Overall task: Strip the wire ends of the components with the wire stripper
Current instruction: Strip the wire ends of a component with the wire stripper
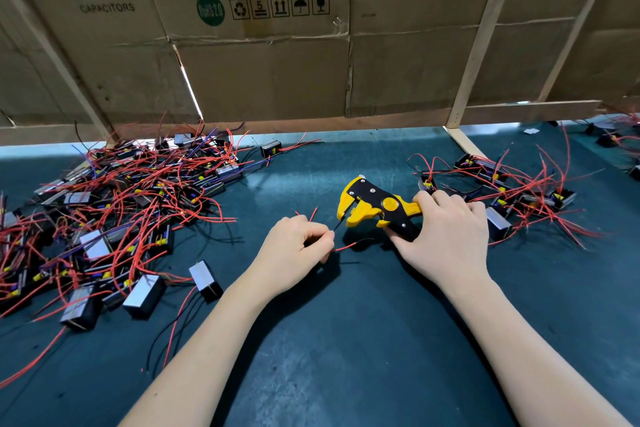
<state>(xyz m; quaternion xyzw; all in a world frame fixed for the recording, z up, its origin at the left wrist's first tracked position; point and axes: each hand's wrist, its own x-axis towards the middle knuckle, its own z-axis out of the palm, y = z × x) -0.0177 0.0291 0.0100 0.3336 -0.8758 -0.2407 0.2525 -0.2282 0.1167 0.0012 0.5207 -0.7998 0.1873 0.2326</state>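
My right hand (446, 232) grips the handles of a yellow and black wire stripper (375, 206), whose jaws point left. My left hand (298, 246) pinches a thin black wire (337, 225) whose tip reaches the stripper's jaws. Red wires (343, 247) stick out of the same hand above and to the right. The component that these wires belong to is hidden inside my left fist.
A big tangle of black components with red wires (114, 204) covers the left of the dark green table (339, 340). A smaller pile (519, 191) lies right of the stripper. A cardboard wall (277, 62) on wooden slats closes off the back.
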